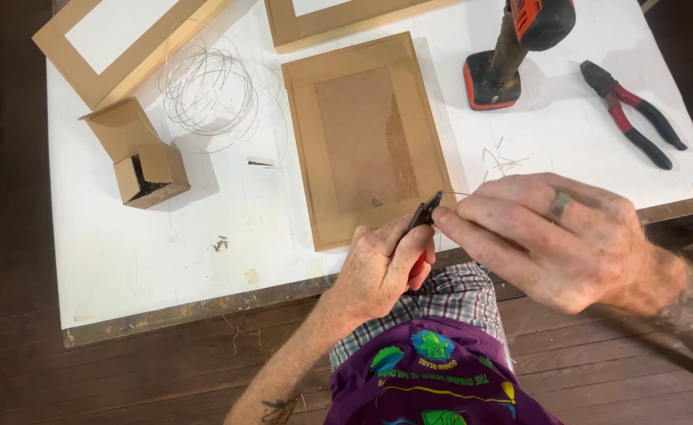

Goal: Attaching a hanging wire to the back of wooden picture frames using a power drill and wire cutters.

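Your left hand [382, 264] is wrapped tight around a small pair of red-handled pliers [423, 224], grip pressed together on the handles, the dark nose poking up just past the near right corner of the wooden frame [362, 138] that lies face down in the middle of the table [142, 252]. Your right hand [555, 240] comes in from the right of that frame, ring on one finger, fingertips [445, 220] pinching a thin wire [460, 194] right at the pliers' nose. The wire shows only as a fine line just beyond your fingers; how far it runs, you cannot tell.

Left of the frame sits a loose coil of wire [205, 90], and left of that coil, an open cardboard box [138, 157]. Beyond the frame, two more frames lie at the far edge: one [122, 39] at the far left, one [339, 20] straight behind it. Right of the frame stands a cordless drill [512, 47] on its battery base, and further right a second, larger pair of pliers [634, 114] with red and black handles. Wire snippets [502, 161] lie between the frame and those pliers.
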